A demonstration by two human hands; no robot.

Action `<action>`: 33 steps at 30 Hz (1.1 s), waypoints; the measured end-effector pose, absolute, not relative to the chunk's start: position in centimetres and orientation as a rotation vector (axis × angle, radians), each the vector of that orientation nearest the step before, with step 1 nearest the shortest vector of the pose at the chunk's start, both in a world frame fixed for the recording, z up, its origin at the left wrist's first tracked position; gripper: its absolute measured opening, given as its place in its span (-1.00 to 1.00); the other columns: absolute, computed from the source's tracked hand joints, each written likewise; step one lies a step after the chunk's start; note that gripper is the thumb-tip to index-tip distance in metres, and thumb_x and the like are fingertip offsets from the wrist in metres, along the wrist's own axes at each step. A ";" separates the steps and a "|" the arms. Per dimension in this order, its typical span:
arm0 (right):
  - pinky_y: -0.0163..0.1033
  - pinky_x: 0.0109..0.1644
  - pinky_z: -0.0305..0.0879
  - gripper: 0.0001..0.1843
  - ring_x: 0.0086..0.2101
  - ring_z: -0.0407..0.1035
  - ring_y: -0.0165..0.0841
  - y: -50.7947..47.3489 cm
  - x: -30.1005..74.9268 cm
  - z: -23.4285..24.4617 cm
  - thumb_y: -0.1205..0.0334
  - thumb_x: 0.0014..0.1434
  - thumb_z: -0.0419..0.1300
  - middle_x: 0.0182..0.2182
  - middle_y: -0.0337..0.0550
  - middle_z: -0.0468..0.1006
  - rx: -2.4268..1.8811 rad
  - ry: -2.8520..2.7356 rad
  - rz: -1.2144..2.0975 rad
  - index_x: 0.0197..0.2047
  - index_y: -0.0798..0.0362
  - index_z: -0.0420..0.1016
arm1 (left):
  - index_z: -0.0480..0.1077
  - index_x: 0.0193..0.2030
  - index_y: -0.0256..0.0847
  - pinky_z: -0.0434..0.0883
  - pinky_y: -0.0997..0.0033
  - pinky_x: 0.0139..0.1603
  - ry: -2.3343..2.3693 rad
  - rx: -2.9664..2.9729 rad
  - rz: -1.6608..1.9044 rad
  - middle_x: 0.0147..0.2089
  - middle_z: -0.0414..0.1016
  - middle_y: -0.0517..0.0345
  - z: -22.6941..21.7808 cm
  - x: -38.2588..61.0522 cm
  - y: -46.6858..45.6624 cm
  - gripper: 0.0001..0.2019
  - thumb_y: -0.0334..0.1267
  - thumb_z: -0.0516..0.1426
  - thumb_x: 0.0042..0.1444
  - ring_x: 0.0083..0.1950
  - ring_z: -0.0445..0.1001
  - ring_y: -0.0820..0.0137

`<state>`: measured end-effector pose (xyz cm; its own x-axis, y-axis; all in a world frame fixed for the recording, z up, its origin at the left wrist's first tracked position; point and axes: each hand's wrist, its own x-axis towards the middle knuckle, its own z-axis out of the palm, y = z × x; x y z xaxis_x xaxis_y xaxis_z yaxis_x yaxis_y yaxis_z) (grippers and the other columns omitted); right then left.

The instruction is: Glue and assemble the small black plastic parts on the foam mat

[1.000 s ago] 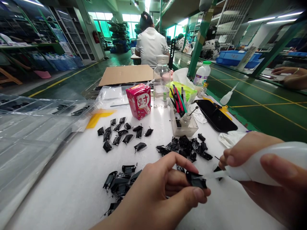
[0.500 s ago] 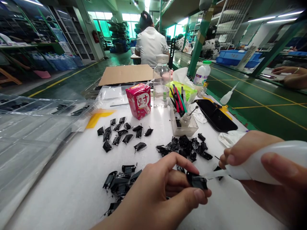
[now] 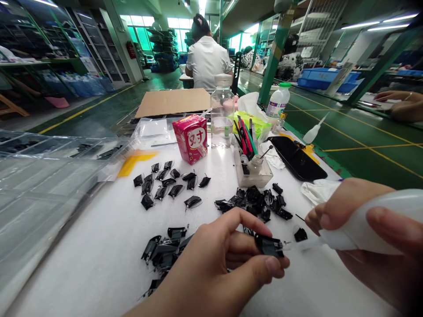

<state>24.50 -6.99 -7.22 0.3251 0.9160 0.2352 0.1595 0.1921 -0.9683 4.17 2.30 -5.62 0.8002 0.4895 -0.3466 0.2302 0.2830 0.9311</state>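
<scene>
Between thumb and fingers, my left hand [image 3: 228, 259] pinches a small black plastic part [image 3: 269, 245] with a thin metal end pointing right. My right hand [image 3: 366, 229] is wrapped round a white squeeze bottle [image 3: 350, 233], its narrow nozzle aimed left at that metal end, a little apart from it. Behind the nozzle lies a single black piece [image 3: 300, 234]. Beyond my left hand is a heap of similar black parts [image 3: 254, 200]. Another pile [image 3: 165, 253] is partly hidden by my left hand and wrist. Several separate black pieces [image 3: 168, 182] lie spread farther back.
A plastic box of tweezers [image 3: 254, 178] stands mid-table, near a red drink carton [image 3: 191, 140] and a clear bottle [image 3: 222, 119]. A black case [image 3: 297, 158] lies at right, clear compartment trays [image 3: 49, 185] at left. A person in white [image 3: 209, 61] sits ahead.
My right hand has drawn the squeeze bottle slightly right, so its nozzle is farther from the black part. My left hand has shifted very slightly left, still pinching the part.
</scene>
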 end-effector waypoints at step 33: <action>-0.13 -0.60 0.18 -0.66 -0.61 0.29 -0.25 -6.3 25.0 -6.1 -0.16 0.06 0.28 -0.63 -0.15 0.36 -1.407 -1.163 0.533 -0.41 -0.05 0.57 | 0.31 -0.13 -0.14 0.39 0.33 -0.18 0.699 1.271 0.164 -0.28 0.68 0.05 -5.2 3.9 2.2 -0.71 -0.08 0.28 0.14 -0.17 0.63 0.20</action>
